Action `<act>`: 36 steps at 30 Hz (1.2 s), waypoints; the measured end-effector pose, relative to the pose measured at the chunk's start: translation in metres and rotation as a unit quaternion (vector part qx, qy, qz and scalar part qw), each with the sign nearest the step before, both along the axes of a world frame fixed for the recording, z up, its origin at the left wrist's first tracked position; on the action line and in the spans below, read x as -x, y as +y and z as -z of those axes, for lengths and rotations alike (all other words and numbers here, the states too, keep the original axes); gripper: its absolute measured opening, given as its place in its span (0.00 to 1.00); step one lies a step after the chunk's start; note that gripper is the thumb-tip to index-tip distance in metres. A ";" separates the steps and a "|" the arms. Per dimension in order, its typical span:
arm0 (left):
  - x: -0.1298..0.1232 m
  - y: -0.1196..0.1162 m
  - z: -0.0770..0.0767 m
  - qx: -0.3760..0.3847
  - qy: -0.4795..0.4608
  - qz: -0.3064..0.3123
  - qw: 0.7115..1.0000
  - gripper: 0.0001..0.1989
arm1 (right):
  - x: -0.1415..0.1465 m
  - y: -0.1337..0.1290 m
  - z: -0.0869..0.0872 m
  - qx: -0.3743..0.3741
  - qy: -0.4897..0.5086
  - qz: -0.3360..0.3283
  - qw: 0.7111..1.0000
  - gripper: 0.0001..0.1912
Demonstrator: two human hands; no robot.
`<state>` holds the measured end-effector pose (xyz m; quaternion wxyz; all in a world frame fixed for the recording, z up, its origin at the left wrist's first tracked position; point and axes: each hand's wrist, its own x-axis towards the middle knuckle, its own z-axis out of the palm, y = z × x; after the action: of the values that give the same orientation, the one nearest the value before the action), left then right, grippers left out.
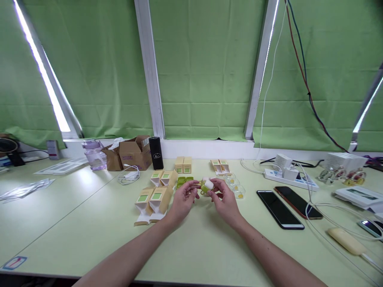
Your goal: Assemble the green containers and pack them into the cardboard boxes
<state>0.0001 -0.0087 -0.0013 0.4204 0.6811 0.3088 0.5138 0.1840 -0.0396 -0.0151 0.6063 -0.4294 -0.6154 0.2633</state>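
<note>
Near the middle of the table, a small green and white item (206,185) is held between my two hands. My left hand (184,198) has its fingers curled at the item's left side. On the item's right, my right hand (224,198) pinches it with thumb and fingers. Several green pieces (181,181) lie just behind my left hand. Open cream boxes with green labels (160,199) stand to the left. Clear round-celled packaging (238,189) lies right of my right hand.
Farther back are closed cream boxes (187,165), a black cylinder (155,153), a cardboard box (135,153) and a purple bottle (94,155). Two phones (279,209) (298,202), a power strip (291,181) and loose white cables occupy the right side.
</note>
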 end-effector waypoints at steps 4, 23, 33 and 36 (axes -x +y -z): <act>0.001 0.001 0.003 -0.060 0.048 -0.038 0.996 0.17 | 0.002 0.002 -0.001 0.032 0.080 -0.034 0.996 0.23; 0.008 -0.004 0.002 -0.342 0.211 -0.049 0.914 0.30 | 0.002 0.003 -0.009 0.182 0.223 -0.159 0.944 0.32; 0.005 0.000 0.004 -0.337 0.210 -0.062 0.916 0.25 | 0.000 0.003 -0.006 0.181 0.223 -0.192 0.938 0.29; 0.005 0.000 0.002 -0.323 0.214 -0.068 0.919 0.25 | -0.001 0.002 -0.006 0.184 0.219 -0.202 0.937 0.29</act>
<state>-0.0053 -0.0088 -0.0038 0.0657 0.8508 0.2546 0.4549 0.1854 -0.0377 -0.0088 0.5705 -0.3315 -0.4825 0.5761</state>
